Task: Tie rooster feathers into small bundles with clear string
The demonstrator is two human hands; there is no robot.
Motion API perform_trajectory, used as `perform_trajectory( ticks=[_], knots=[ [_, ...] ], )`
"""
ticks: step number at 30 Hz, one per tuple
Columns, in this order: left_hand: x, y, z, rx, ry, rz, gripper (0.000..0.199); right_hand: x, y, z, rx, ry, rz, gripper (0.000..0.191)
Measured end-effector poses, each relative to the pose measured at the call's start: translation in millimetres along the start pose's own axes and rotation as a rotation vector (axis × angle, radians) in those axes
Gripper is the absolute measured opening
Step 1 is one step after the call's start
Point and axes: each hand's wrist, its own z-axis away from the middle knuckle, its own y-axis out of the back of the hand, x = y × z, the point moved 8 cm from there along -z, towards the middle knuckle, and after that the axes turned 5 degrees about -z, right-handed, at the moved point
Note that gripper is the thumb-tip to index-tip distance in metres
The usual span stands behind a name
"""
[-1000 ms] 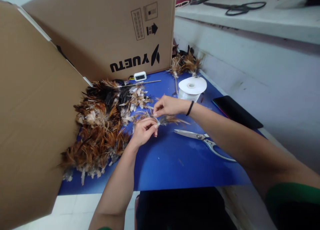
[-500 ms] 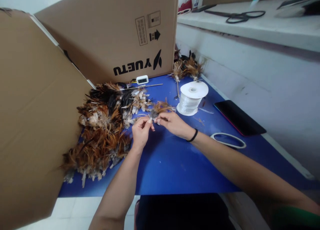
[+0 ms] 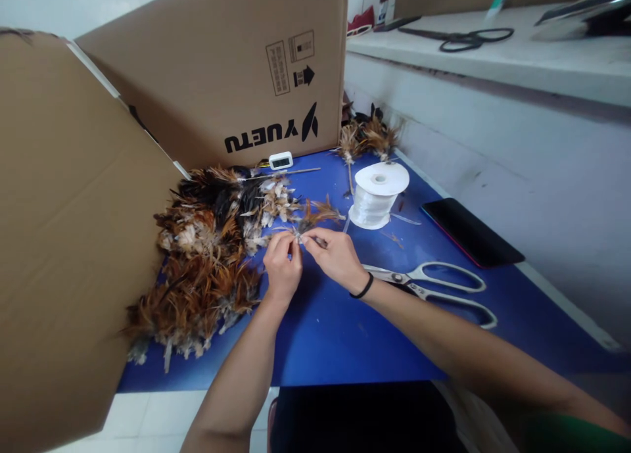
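My left hand (image 3: 283, 262) is closed, thumb and fingers pinching the pale base of a small tuft of feathers. Against it, my right hand (image 3: 336, 257) pinches at the same spot, and its fingertips hide part of what it grips. The brown and grey feathers (image 3: 315, 215) fan out just beyond my fingertips. To the left lies a big heap of feather bundles (image 3: 197, 269), brown, black and whitish. A white spool of clear ribbon or thread (image 3: 377, 196) stands upright beyond my right hand. White-handled scissors (image 3: 411, 285) lie partly under my right forearm.
Cardboard boxes (image 3: 211, 65) wall off the back and left of the blue table (image 3: 335, 348). A dark phone (image 3: 470, 233) rests at the right edge. Near the box are a small white digital display (image 3: 280, 161) and a thin stick (image 3: 296, 171). Black scissors (image 3: 473, 40) lie on the shelf.
Both hands stay pinched together; the left has rolled so its back shows more, and the right has shifted slightly down and left. More of the scissors shows beside my right forearm.
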Motion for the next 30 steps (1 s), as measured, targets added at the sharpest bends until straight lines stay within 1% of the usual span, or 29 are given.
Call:
perform_trajectory(
  ticks=[4, 8, 13, 16, 22, 24, 26, 28, 30],
  knots=[
    [6, -4.1, 4, 0.02, -0.143, -0.108, 0.016, 6, 1, 1, 0.054, -0.045, -0.043, 0.024],
    [14, -10.5, 8, 0.039, -0.308, -0.286, 0.018, 14, 3, 1, 0.099, -0.091, -0.072, 0.028],
    [20, -18.0, 15, 0.061, -0.481, -0.499, 0.018, 24, 2, -2, 0.105, -0.135, -0.138, 0.031],
    [21, -19.8, 20, 0.078, -0.552, -0.538, 0.019, 31, 1, -4, 0.104, -0.173, -0.226, 0.032],
    [28, -21.3, 27, 0.104, -0.676, -0.547, 0.023, 40, 1, -4, 0.114, -0.303, -0.42, 0.025],
    [29, -18.7, 25, 0.108, -0.657, -0.496, 0.023, 40, 1, -4, 0.111, -0.328, -0.494, 0.023],
    [28, -14.6, 21, 0.088, -0.579, -0.4, 0.02, 38, 1, -5, 0.097, -0.33, -0.544, 0.02],
    [22, -9.8, 15, 0.053, -0.429, -0.267, 0.016, 37, 2, -7, 0.071, -0.335, -0.573, 0.02],
    [8, -7.0, 9, 0.003, -0.199, -0.088, 0.016, 37, 4, -8, 0.034, -0.349, -0.597, 0.022]
  ],
)
